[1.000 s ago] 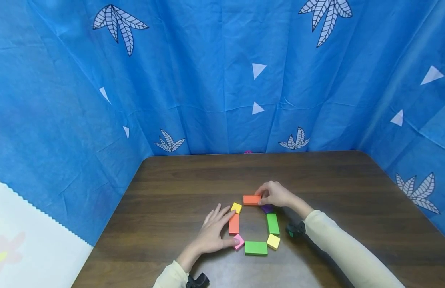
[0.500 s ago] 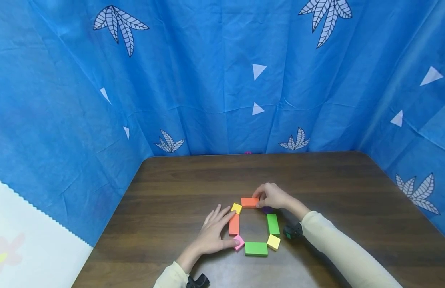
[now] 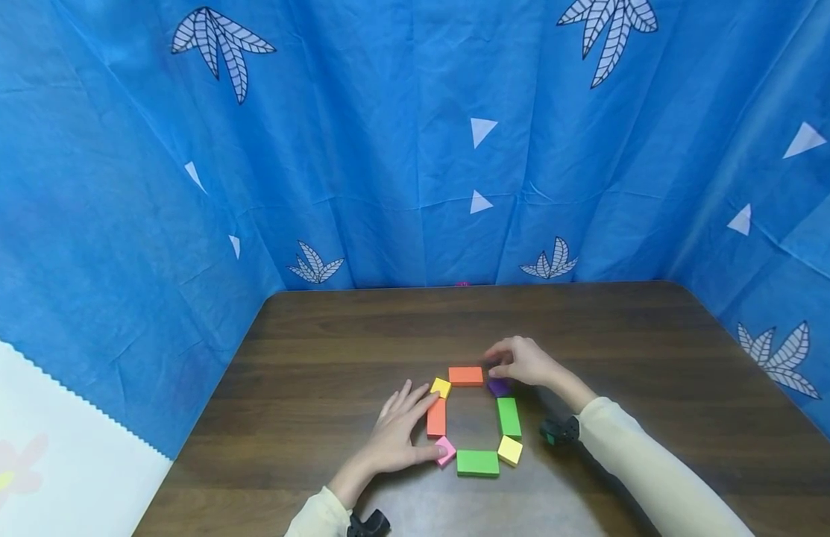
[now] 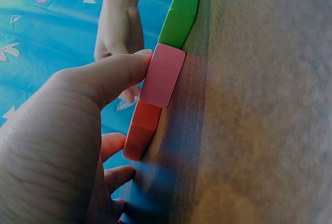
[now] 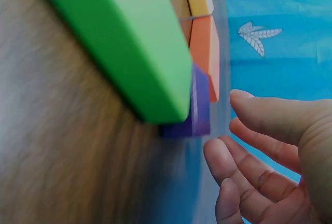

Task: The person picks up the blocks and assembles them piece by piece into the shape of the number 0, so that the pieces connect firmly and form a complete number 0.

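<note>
Several coloured wooden blocks form a ring on the table. My left hand [image 3: 397, 438] lies with fingers spread along the ring's left side. Its thumb touches the pink block [image 4: 163, 75], and its index finger reaches the orange block [image 3: 436, 419] near the yellow block [image 3: 441, 388]. At the far side lies another orange block [image 3: 465, 377], with the purple block [image 3: 499, 387] at its right end. My right hand [image 3: 527, 363] hovers close by the purple block, thumb and fingers apart with nothing between them, as the right wrist view shows.
A green block [image 3: 509, 418] forms the ring's right side, a pale yellow block [image 3: 510, 450] its near right corner, and another green block [image 3: 478, 463] its near side. The brown wooden table [image 3: 361, 328] ends at a blue patterned curtain [image 3: 388, 149]. White cloth [image 3: 59, 447] hangs at left.
The right hand slid the far orange block a little left toward the yellow one, then let go and drew back to the right. The left hand has stayed in place.
</note>
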### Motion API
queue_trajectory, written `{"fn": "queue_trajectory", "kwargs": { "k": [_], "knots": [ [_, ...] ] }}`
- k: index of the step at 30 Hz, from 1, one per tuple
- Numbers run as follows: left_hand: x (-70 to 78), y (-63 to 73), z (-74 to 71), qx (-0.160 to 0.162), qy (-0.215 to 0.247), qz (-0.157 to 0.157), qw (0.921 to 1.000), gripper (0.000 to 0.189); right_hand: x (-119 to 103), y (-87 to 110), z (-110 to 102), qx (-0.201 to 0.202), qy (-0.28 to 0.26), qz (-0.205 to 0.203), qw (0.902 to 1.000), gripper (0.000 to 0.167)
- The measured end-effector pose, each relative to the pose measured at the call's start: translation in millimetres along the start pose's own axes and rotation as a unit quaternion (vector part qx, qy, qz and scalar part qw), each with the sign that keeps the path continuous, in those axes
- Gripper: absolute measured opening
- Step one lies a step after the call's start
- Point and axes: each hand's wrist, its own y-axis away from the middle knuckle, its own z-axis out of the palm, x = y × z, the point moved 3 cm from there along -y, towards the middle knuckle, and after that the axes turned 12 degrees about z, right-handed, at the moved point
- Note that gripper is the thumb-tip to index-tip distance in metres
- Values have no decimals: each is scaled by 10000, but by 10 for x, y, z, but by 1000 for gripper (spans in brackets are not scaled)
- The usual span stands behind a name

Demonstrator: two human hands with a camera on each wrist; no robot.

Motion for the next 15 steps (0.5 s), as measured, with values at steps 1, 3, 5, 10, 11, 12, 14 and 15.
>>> {"fn": "queue_trajectory", "kwargs": {
  "k": [1, 3, 5, 10, 11, 12, 14, 15],
  "knots": [
    [1, 1, -3, 19, -9, 12, 10000, 87, 23, 8, -6, 10, 27, -37, 10000, 28],
    [1, 1, -4, 52, -18, 34, 10000, 87, 67, 20, -14, 9, 40, -83, 10000, 28],
    [1, 1, -2, 69, -20, 41, 10000, 87, 101, 42, -22, 0, 17, -112, 9999, 27],
    [1, -1, -1, 58, -12, 47, 10000, 87, 181, 110, -39, -29, -76, 37, 10000, 27],
    [1, -2, -3, 62, -12, 49, 10000, 87, 193, 124, -40, -41, -95, 87, 9999, 27],
    [1, -3, -6, 65, -17, 58, 10000, 87, 202, 135, -37, -63, -101, 91, 9999, 28],
    [4, -2, -7, 76, -12, 68, 9999, 87, 216, 160, -29, -114, -158, 143, 9997, 27],
    [6, -1, -8, 83, -8, 75, 9999, 87, 223, 169, -24, -141, -174, 150, 9996, 27]
  ]
}}
